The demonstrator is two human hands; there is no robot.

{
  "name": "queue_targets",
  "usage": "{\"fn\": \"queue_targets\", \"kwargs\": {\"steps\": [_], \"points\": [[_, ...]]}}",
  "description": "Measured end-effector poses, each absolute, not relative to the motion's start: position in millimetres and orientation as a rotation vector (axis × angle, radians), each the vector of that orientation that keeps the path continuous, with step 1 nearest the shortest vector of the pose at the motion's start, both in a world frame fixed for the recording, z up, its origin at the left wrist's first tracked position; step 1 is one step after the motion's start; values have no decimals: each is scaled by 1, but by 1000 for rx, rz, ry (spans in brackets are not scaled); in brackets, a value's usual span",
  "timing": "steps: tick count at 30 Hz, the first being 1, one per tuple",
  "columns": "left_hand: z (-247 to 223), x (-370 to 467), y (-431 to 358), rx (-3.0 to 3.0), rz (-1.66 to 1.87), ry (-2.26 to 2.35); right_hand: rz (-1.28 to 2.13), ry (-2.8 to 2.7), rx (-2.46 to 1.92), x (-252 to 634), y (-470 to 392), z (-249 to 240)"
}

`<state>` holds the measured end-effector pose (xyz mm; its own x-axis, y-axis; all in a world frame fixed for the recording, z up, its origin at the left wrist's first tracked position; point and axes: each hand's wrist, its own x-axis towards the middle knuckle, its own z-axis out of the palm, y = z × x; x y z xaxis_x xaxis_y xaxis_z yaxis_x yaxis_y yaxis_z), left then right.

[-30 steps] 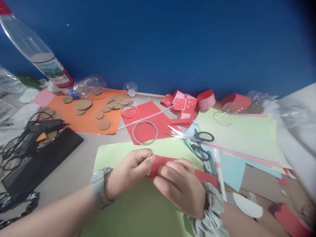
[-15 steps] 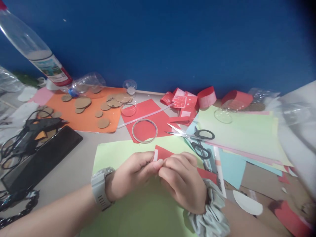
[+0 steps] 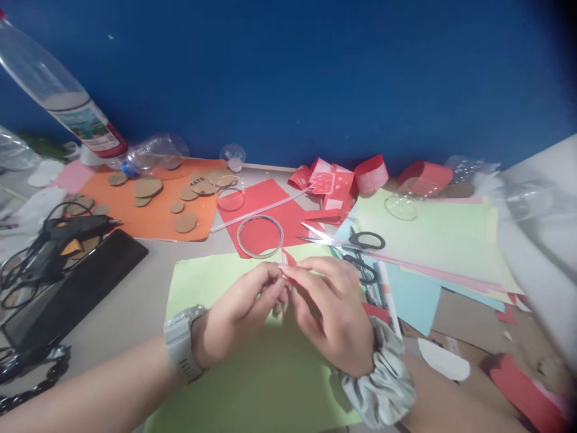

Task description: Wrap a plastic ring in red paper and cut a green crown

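1. While your left hand (image 3: 246, 304) is working over the far part of the green sheet (image 3: 196, 279), its thumb and forefinger are pinching the small red paper (image 3: 290, 260).
2. Your right hand (image 3: 336, 310) is meeting it from the other side, the fingers bending inward and the forefinger touching the paper; whether they are gripping it, you cannot tell.
3. The red paper is sitting between the two sets of fingertips, its pointed end poking up past them toward the green sheet's far edge and a pale strip showing along its left side; your fingers are hiding the rest.
4. Another bit of red (image 3: 377, 313) is showing beside your right wrist; you cannot see whether it is joining the held piece.
5. Just beyond the green sheet's far right corner, the scissors (image 3: 367, 240) are lying with their blades apart.
6. Past that sheet's far edge, a tape ring (image 3: 239, 239) is resting on a red sheet (image 3: 288, 207).
7. Toward the table's (image 3: 135, 288) left edge, a black slab (image 3: 85, 285) is lying beside a glue gun (image 3: 74, 227).
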<state>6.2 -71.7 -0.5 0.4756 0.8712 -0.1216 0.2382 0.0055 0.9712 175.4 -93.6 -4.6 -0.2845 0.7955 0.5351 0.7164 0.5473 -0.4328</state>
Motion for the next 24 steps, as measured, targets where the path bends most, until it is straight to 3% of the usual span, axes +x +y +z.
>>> {"fn": "queue_targets", "kwargs": {"steps": [11,24], "points": [[-4,5,-76,1819,664,1116,455,-1987,-1187,175,-90,-4],[-3,5,-79,1972,673,1148,572,-1968,-1280,176,-89,-4]]}}
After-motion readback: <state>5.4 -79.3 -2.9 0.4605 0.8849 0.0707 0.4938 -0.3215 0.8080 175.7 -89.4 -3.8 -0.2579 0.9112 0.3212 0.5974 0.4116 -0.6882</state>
